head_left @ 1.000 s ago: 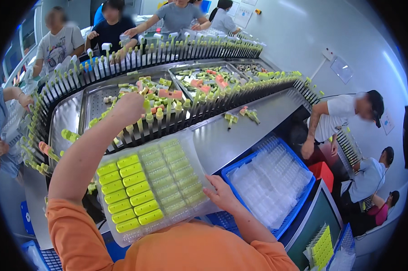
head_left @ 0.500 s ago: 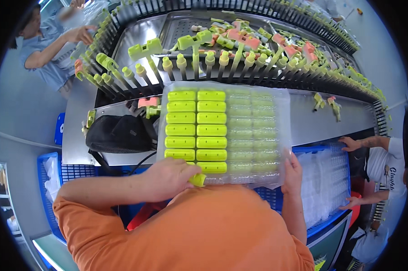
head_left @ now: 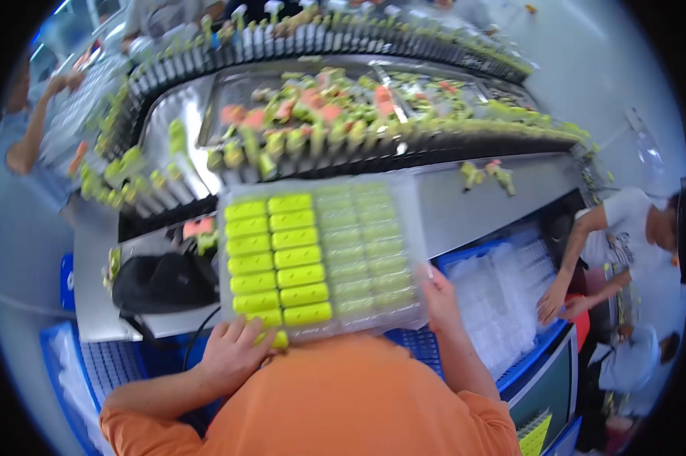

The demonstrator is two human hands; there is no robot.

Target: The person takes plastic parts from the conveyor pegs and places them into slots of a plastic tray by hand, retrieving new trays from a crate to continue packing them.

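Note:
A translucent plastic tray (head_left: pixel 423 251) lies before me, slightly tilted in the picture. Lime-yellow plastic blocks (head_left: pixel 299 256) fill its two left columns. Paler green shapes (head_left: pixel 369 258) show through clear pockets in the right columns. At the lower left corner, my left hand (head_left: pixel 236 351) has its fingers bent over the tray's edge, closed about a lime-yellow plastic piece (head_left: pixel 281 340) that is partly hidden. My right hand (head_left: pixel 438 300) grips the tray's right edge, thumb on top.
Behind the tray, a conveyor with upright holders (head_left: pixel 335 140) curves round a metal trough of green and pink parts (head_left: pixel 312 102). A black bag (head_left: pixel 160 281) sits left. Blue baskets (head_left: pixel 92 365) flank me; the right one holds clear trays (head_left: pixel 491 304). A person's hands (head_left: pixel 559 304) are beside it.
The view has swung, so the tray appears further left and lower. My left hand stays at its lower left corner, my right on its edge. The co-worker's hands at right have come together.

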